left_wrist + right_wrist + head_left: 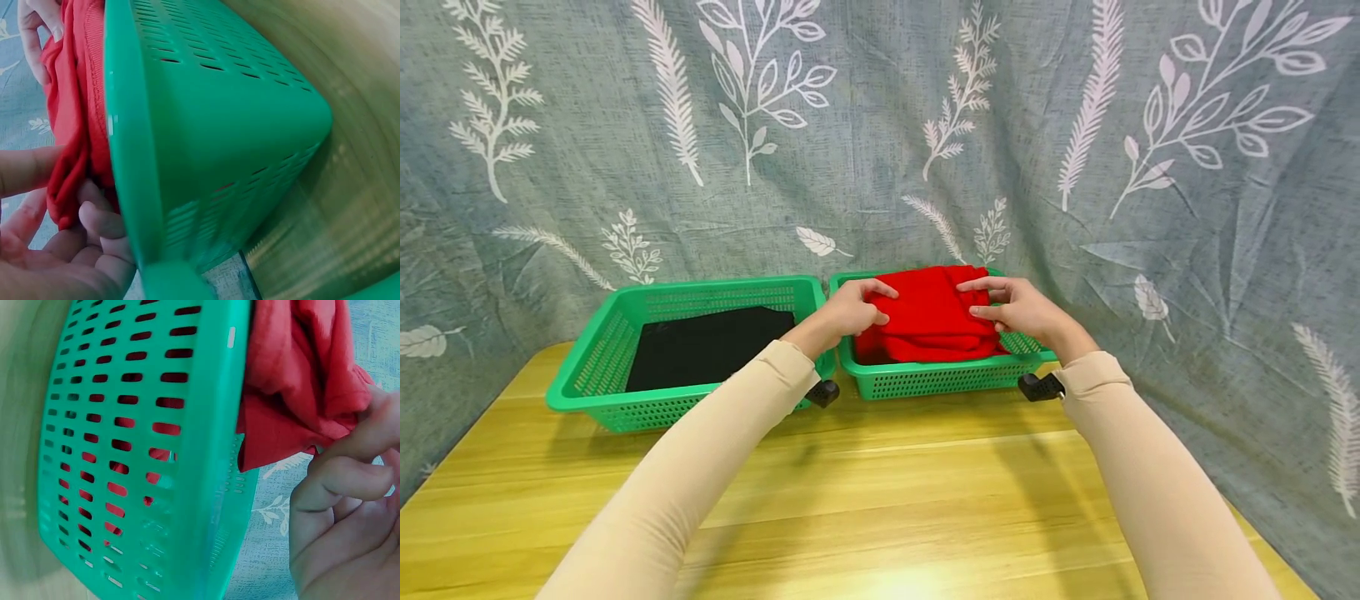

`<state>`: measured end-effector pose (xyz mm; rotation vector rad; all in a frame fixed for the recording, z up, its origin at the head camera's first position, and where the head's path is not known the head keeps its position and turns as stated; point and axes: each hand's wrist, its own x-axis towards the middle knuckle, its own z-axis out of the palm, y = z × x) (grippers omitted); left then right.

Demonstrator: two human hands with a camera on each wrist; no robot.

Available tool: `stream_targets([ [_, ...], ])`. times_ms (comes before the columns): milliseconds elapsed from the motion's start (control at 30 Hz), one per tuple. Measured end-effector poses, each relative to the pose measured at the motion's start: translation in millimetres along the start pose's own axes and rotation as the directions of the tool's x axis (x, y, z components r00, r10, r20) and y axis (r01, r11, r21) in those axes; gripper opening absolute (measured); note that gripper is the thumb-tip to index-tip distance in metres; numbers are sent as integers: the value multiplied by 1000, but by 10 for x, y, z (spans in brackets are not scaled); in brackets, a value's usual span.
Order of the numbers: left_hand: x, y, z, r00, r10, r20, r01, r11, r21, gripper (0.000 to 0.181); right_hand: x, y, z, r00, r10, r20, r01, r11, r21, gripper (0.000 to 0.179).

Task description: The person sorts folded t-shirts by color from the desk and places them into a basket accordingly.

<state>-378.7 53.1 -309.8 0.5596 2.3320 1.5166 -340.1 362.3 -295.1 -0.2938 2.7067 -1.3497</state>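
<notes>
A folded red garment with a stitched edge lies in layers in the right green basket, its top above the rim. My left hand pinches the garment's left edge. In the left wrist view, the left fingers curl around a rolled fold of the red fabric, close beside the basket rim. At the opposite edge, my right hand holds the fabric between thumb and fingers. A loose corner of the garment hangs over the basket's inside in the right wrist view.
To the left stands a second green basket with folded black cloth inside. Both baskets sit on a wood-grain table, against a grey-green leaf-patterned curtain. Dark wrist-camera mounts hang below both wrists.
</notes>
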Motion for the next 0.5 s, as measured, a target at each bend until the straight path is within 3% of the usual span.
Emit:
stream_targets([
  [300, -11, 26, 45, 1000, 22, -10, -21, 994, 106, 40, 9, 8, 17, 1000, 3, -15, -4, 1000, -19, 46],
  [500, -47, 51, 26, 999, 10, 33, -20, 944, 328, 44, -23, 10, 18, 995, 18, -94, -33, 988, -153, 39],
])
